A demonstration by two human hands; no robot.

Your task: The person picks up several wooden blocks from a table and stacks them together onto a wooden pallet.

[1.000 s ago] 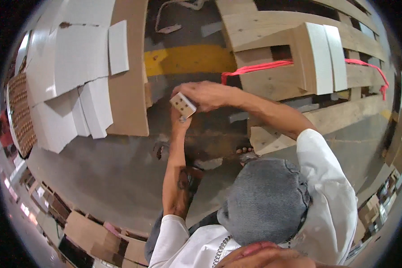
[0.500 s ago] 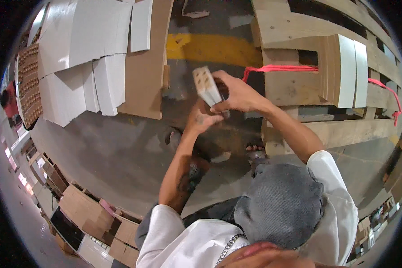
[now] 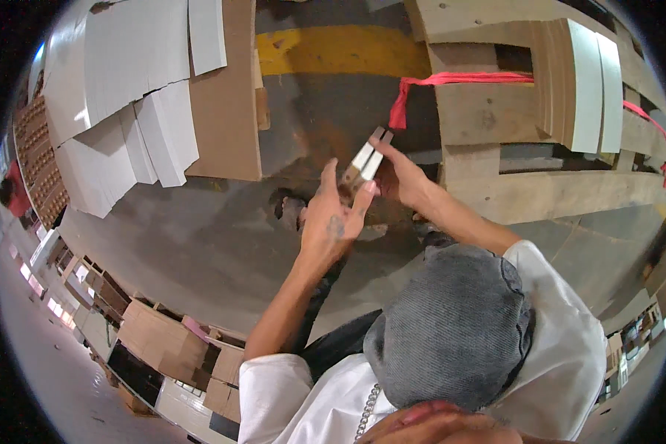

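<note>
Both my hands are around a small stack of narrow white-and-brown cardboard pieces (image 3: 364,158), tilted away from me above the floor. My left hand (image 3: 331,218) supports its lower end, with the thumb on the near side and a finger raised along the left. My right hand (image 3: 405,176) grips its right side, thumb toward the upper end. The right fingers are partly hidden behind the stack. Just beyond them, the loose end of a pink strap (image 3: 398,107) hangs off the pallet.
At right, a wooden pallet (image 3: 481,111) carries upright cardboard sheets (image 3: 587,89) with the strap passing by them. White cardboard pieces (image 3: 96,170) lie on a brown sheet (image 3: 226,111) at left. A yellow line (image 3: 340,50) crosses the floor. Boxes (image 3: 163,337) stand lower left.
The stack has turned from showing its broad patterned end to showing narrow white edges, and moved slightly right. My left hand has opened wider around its lower end.
</note>
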